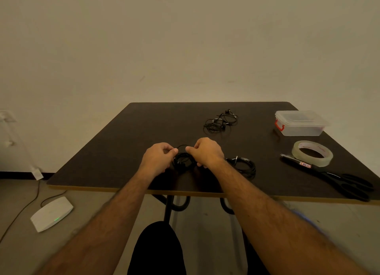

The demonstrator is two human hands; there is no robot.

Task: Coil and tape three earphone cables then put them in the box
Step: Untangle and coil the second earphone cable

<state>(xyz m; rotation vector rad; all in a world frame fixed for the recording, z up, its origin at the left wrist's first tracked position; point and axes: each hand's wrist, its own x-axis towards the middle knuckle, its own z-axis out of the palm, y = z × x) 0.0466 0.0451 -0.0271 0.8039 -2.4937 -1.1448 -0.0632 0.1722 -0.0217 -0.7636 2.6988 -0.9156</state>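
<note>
On the dark table [123, 143], the left hand [157, 159] and right hand [207, 152] pinch a coiled black earphone cable [183, 161] between them; a second coil [243, 165] lies just right; a loose tangled cable [221, 121] sits farther back. At the right edge stand a lidded clear box [300, 123], a tape roll [312, 152] and black scissors [337, 180].

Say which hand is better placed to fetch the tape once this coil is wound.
Probably the right hand: the tape roll and scissors lie on its side, while the left hand can hold the coil.
</note>
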